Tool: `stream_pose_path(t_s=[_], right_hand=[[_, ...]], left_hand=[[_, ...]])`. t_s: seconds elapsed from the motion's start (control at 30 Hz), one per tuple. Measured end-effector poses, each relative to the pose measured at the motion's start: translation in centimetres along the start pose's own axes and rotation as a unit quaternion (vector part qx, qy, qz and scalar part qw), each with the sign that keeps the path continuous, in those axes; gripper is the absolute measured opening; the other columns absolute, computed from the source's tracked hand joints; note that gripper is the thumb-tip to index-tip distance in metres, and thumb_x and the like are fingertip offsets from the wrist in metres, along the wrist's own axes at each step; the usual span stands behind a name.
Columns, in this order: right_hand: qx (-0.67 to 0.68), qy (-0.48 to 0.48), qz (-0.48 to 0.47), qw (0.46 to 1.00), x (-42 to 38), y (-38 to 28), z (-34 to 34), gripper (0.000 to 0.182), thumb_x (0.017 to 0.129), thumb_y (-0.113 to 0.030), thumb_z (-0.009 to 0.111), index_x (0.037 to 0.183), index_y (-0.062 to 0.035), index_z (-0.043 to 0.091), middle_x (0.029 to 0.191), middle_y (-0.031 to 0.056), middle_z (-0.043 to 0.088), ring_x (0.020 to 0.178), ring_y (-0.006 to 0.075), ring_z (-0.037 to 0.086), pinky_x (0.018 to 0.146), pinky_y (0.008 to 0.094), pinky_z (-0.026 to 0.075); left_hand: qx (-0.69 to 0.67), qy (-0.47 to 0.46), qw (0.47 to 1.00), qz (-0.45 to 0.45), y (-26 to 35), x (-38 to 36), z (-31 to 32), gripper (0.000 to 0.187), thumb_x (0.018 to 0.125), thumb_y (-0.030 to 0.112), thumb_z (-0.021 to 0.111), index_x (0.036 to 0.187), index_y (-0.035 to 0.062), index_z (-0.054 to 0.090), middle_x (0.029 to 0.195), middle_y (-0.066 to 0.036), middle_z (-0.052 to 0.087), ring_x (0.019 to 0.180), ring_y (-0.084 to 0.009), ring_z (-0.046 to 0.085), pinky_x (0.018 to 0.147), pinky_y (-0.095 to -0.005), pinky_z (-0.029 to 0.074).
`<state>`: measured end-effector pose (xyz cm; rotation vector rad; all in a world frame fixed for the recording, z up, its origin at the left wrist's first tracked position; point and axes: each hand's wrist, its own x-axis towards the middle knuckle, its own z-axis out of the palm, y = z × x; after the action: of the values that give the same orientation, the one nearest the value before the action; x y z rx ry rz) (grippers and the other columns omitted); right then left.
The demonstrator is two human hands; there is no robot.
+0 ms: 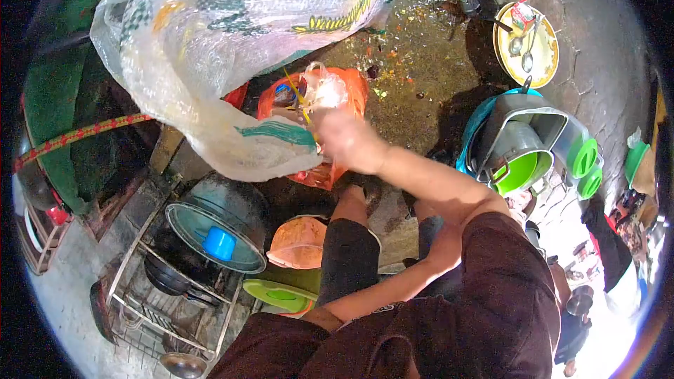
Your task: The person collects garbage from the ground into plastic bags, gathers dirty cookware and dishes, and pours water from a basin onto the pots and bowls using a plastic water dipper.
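Note:
My right hand, smeared by motion, reaches over an orange-red plastic bag on the ground. Its fingers are at the edge of a large white woven sack with green print, next to a yellow strip. Whether they grip anything cannot be made out. Clear and white plastic shows in the mouth of the bag. My left forearm crosses my lap and passes under my right arm, which hides the left hand.
Stacked plates with spoons and metal pots stand on the right. To the left are a large basin holding a blue cup, an orange tub and a wire rack. Scraps litter the wet ground.

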<state>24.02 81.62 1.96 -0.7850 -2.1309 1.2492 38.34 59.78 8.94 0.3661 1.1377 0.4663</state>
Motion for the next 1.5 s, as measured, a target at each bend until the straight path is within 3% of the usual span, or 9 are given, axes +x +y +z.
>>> stream_pose_path(t_s=[0.13,0.2,0.27,0.6,0.83,0.93,1.13,1.27,1.5], right_hand=[[-0.147,0.137,0.237,0.951,-2.9,11.8,-0.4,0.024,0.07,-0.003,0.056,0.094,-0.0027,0.051,0.095,0.0154,0.049,0.092,0.0328,0.047,0.082,0.0418,0.041],[-0.21,0.025,0.304,0.929,-5.0,16.4,1.6,0.057,0.069,-0.011,0.063,0.122,-0.01,0.04,0.124,0.0122,0.039,0.112,0.0356,0.038,0.094,0.0399,0.036],[-0.284,-0.096,0.281,0.912,-5.8,16.7,2.4,0.07,0.065,-0.014,0.069,0.128,-0.0164,0.037,0.13,0.0079,0.036,0.119,0.0346,0.033,0.098,0.0415,0.032],[-0.266,-0.206,0.2,0.92,-9.2,19.4,3.5,0.017,0.075,-0.009,0.047,0.09,-0.0077,0.054,0.101,0.0079,0.048,0.096,0.0275,0.047,0.083,0.033,0.043],[-0.092,0.209,0.287,0.93,-5.7,19.0,0.7,0.013,0.064,0.002,0.057,0.076,-0.0027,0.054,0.078,0.014,0.052,0.08,0.0326,0.052,0.07,0.0382,0.043],[0.002,0.269,0.217,0.938,-1.6,12.3,-0.7,0.012,0.066,0.002,0.057,0.076,-0.0038,0.056,0.079,0.0098,0.055,0.077,0.0283,0.054,0.07,0.0342,0.046],[0.071,0.051,-0.029,0.996,2.1,1.1,-1.0,0.019,0.067,-0.009,0.066,0.085,-0.0067,0.061,0.089,0.0079,0.055,0.086,0.0251,0.053,0.075,0.0347,0.045],[0.049,0.172,0.129,0.975,2.5,7.3,-0.1,0.022,0.069,-0.017,0.066,0.087,-0.006,0.06,0.087,0.011,0.055,0.081,0.0298,0.055,0.071,0.0385,0.046],[-0.218,-0.075,0.26,0.938,1.3,21.6,5.7,0.022,0.075,-0.012,0.054,0.095,-0.004,0.053,0.095,0.014,0.056,0.089,0.0296,0.057,0.074,0.0397,0.047]], left_hand=[[0.251,0.052,0.963,0.087,-0.2,0.5,-0.1,0.036,0.077,0.016,0.055,0.111,0.0047,0.049,0.111,-0.022,0.05,0.104,-0.0385,0.046,0.088,-0.042,0.038],[-0.216,-0.04,0.971,-0.097,-1.0,0.5,-0.3,0.042,0.08,0.011,0.051,0.121,0.0062,0.042,0.118,-0.02,0.046,0.107,-0.0367,0.045,0.09,-0.0403,0.037],[-0.244,-0.038,0.963,-0.112,0.4,0.1,-0.9,0.041,0.08,0.012,0.051,0.12,0.0057,0.042,0.118,-0.021,0.046,0.107,-0.0372,0.045,0.09,-0.0408,0.037],[-0.158,0.003,0.984,-0.082,1.7,0.1,-2.1,0.042,0.08,0.019,0.053,0.118,0.0033,0.044,0.114,-0.022,0.046,0.106,-0.0397,0.043,0.088,-0.0431,0.037],[-0.131,0.024,0.989,-0.07,1.3,0.6,-1.7,0.044,0.079,0.023,0.054,0.116,0.0018,0.045,0.112,-0.023,0.045,0.106,-0.0412,0.042,0.087,-0.0445,0.037],[0.192,0.021,0.977,0.089,1.1,1.0,-1.7,0.049,0.078,0.021,0.055,0.119,0.001,0.04,0.113,-0.023,0.045,0.105,-0.0422,0.043,0.087,-0.0453,0.037],[0.278,0.002,0.957,0.082,3.1,0.9,-2.1,0.047,0.078,0.015,0.052,0.121,0.0005,0.039,0.115,-0.022,0.045,0.107,-0.0425,0.041,0.091,-0.0453,0.035],[-0.003,0.017,0.999,0.051,6.6,1.1,-3.1,0.045,0.079,0.014,0.055,0.12,0.0006,0.041,0.113,-0.019,0.048,0.108,-0.0324,0.045,0.09,-0.0388,0.037],[-0.3,0.048,0.932,-0.198,8.7,-1.1,-4.6,0.041,0.077,0.012,0.06,0.114,0.0004,0.047,0.112,-0.016,0.05,0.102,-0.024,0.049,0.087,-0.034,0.038]])
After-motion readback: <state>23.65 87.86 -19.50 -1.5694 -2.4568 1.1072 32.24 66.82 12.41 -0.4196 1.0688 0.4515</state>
